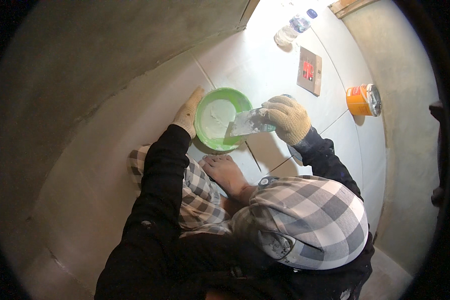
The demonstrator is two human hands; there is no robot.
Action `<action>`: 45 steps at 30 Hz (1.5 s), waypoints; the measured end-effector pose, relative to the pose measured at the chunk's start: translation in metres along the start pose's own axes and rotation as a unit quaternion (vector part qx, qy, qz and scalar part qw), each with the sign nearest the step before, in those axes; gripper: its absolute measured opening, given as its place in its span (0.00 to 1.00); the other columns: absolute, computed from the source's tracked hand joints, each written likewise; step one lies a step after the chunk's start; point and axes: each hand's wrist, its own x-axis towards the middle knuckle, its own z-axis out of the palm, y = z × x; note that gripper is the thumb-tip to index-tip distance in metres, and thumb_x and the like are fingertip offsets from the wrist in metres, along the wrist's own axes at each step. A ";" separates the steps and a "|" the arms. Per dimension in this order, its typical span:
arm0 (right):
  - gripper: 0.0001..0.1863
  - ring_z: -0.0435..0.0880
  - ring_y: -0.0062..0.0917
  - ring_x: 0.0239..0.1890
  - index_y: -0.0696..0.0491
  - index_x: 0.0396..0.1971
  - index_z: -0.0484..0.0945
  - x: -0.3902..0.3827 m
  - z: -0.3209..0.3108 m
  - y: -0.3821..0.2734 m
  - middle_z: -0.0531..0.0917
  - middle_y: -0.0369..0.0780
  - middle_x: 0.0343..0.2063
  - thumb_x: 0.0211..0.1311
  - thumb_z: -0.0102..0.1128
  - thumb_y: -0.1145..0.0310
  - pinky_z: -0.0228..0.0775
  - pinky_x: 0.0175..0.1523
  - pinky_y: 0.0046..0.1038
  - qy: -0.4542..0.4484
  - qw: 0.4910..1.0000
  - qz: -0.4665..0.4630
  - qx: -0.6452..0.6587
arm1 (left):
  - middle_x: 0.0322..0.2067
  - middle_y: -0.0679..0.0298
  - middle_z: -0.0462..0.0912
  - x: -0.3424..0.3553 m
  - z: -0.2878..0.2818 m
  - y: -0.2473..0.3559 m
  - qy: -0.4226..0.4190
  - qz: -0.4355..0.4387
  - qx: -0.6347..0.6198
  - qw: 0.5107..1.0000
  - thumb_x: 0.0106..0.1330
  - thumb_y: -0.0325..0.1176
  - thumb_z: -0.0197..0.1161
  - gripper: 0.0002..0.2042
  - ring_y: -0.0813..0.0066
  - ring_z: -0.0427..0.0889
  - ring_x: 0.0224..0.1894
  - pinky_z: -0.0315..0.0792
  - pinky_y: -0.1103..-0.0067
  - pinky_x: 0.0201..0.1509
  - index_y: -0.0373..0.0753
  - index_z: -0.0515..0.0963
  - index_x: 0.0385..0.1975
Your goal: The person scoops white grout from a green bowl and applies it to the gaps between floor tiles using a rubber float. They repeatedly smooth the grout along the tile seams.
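A round green bowl (236, 96) rests on the tiled floor in front of my bare foot, with white paste (216, 116) inside it. My left hand (188, 114), in a cream knitted glove, is against the bowl's left side and holds it by the rim. The same kind of glove covers my right hand (288, 119), closed around a putty knife (247, 123). White paste coats the knife's wide blade, whose tip reaches over the bowl's right rim. My fingers hide most of its handle.
Past the bowl stands a clear plastic bottle (291, 31) with a blue cap. A flat brown-and-red card or packet (309, 71) lies nearer. An orange tub (358, 101) is at the right, close to the wall (404, 65). Another wall (115, 55) rises at the left.
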 end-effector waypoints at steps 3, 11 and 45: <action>0.19 0.82 0.39 0.46 0.51 0.41 0.78 -0.002 -0.003 0.009 0.84 0.40 0.39 0.45 0.63 0.79 0.77 0.48 0.37 0.006 1.000 0.018 0.011 | 0.50 0.60 0.81 0.000 0.006 0.005 -0.018 -0.029 -0.051 0.998 0.78 0.50 0.43 0.24 0.74 0.79 0.51 0.71 0.78 0.59 0.35 0.75 0.55; 0.18 0.83 0.37 0.38 0.48 0.52 0.75 0.025 -0.008 0.024 0.84 0.40 0.33 0.61 0.62 0.70 0.78 0.42 0.37 -0.051 0.992 0.084 0.077 | 0.45 0.63 0.81 0.010 0.008 0.000 -0.033 -0.079 -0.068 0.994 0.77 0.54 0.43 0.26 0.78 0.79 0.45 0.74 0.78 0.54 0.36 0.76 0.53; 0.14 0.85 0.27 0.35 0.59 0.47 0.78 -0.034 0.035 -0.038 0.84 0.42 0.39 0.63 0.64 0.70 0.78 0.37 0.27 0.074 0.571 0.570 0.586 | 0.50 0.57 0.81 0.026 0.005 -0.023 0.012 -0.078 -0.236 0.968 0.74 0.62 0.41 0.31 0.68 0.82 0.49 0.75 0.71 0.57 0.38 0.74 0.55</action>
